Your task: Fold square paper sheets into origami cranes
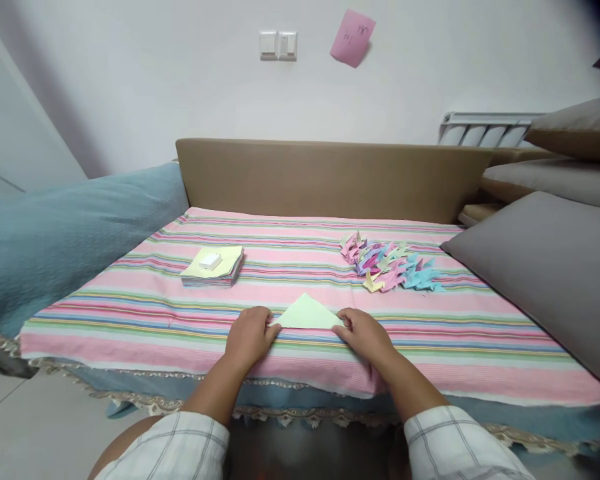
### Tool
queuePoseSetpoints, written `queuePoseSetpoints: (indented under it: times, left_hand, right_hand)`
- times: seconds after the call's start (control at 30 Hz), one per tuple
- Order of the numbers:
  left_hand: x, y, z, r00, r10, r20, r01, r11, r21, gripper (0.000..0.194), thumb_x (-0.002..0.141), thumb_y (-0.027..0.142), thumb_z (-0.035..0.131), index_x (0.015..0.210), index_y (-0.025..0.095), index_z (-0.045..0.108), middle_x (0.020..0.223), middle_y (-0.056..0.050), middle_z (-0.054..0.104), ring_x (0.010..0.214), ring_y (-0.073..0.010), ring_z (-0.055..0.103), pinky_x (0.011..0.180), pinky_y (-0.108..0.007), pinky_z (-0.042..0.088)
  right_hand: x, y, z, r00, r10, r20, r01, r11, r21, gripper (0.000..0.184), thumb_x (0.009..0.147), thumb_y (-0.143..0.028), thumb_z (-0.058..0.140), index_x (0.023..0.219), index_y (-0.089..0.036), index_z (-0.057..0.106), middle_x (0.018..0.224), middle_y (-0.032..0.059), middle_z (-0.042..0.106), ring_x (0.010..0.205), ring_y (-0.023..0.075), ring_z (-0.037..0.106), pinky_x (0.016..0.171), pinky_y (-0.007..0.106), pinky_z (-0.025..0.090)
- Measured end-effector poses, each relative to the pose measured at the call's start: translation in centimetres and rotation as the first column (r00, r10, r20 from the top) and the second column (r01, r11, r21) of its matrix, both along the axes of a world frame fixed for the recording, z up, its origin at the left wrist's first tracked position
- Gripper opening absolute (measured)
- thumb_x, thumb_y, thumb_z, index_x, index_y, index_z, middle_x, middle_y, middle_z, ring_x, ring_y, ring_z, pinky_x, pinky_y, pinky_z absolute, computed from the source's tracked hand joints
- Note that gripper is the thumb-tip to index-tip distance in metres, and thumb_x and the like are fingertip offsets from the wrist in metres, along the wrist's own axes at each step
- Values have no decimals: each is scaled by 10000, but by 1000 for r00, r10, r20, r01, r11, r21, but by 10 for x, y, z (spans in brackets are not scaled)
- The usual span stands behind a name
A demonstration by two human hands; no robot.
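A pale green sheet of paper (pixel 307 313), folded into a triangle, lies between my hands with its peak pointing away from me and its long edge toward me. My left hand (pixel 251 335) pinches the left corner between thumb and fingers. At the right corner, my right hand (pixel 364 333) grips the paper the same way. Beyond and to the left sits a stack of square paper (pixel 213 277), yellow sheet on top, with a small white block (pixel 211 261) resting on it. Several folded paper cranes (pixel 390 263) in pink, purple, green, yellow and blue lie in a group beyond my right hand.
A striped pink cloth (pixel 145 320) covers the seat, backed by a brown backrest (pixel 320 177). Grey cushions (pixel 540 267) are piled at the right; a blue-covered armrest (pixel 90 227) bounds the left. On the wall are switches (pixel 279 45) and a pink note (pixel 353 38).
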State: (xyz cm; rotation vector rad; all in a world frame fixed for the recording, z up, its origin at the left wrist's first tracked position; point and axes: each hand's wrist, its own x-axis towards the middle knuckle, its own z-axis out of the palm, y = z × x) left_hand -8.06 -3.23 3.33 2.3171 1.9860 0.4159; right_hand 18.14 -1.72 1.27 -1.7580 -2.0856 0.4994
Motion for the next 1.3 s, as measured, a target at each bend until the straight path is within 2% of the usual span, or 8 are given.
queuePoseSetpoints:
  times: [0.13,0.23,0.5,0.77,0.9,1.07,1.17,1.3]
  left_hand:
    - [6,3,-12,1000,-23,-10,23,999,43,313,794,327,562,1092,248,618,1261,-71,550,1125,-265,500,921,-399,384]
    - [6,3,-15,999,-33,12,33,998,44,291,788,295,569,1070,266,634,1298,-54,528,1146,-262,493,939,-403,374]
    - [8,6,-13,985,-73,156,58,993,102,131,718,192,618,847,208,609,879,-19,617,879,-188,540,797,-309,403]
    - [11,5,-11,993,-103,54,95,987,128,115,768,151,517,715,205,603,812,-28,599,810,-181,524,740,-297,359]
    - [13,3,-9,996,-92,-4,91,990,106,136,742,124,511,739,212,614,807,-29,632,834,-201,536,788,-329,348]
    - [17,1,-10,996,-94,-11,95,993,69,196,731,83,479,742,225,614,807,-12,668,880,-205,557,948,-408,292]
    - [18,-2,-10,994,-113,-13,113,991,71,215,731,74,468,766,229,613,860,-10,683,912,-207,571,1007,-467,239]
    - [19,-9,-8,986,-166,-26,167,984,59,187,756,157,516,885,245,618,997,-30,672,991,-230,570,1037,-541,189]
  right_hand:
    - [-2,3,-7,1000,-4,7,3,998,58,347,786,-363,575,1088,-196,611,990,78,588,932,196,531,765,272,368]
    - [-2,5,-10,999,26,-27,-23,996,86,321,777,-326,582,1069,-200,618,1041,77,572,1000,202,512,843,285,369]
    - [-1,6,-10,985,70,-157,-45,987,157,74,697,-154,556,752,-200,539,864,12,558,834,161,522,748,255,397]
    - [3,7,-13,971,172,-168,-147,978,151,244,665,-27,439,772,-192,582,951,48,603,939,173,533,832,275,391]
    - [4,3,-5,967,114,-229,-106,993,47,289,695,-85,441,900,-199,609,958,32,632,880,170,559,794,270,407]
    - [6,0,3,912,116,-394,-149,987,-56,230,822,-323,430,908,-198,603,859,4,650,747,156,565,682,251,415]
    - [5,1,3,937,91,-339,-109,993,-36,291,801,-440,483,842,-186,618,790,8,633,693,152,547,617,237,384]
    - [2,1,2,965,53,-256,-57,998,-8,273,785,-405,488,674,-181,598,690,5,600,659,144,527,569,224,334]
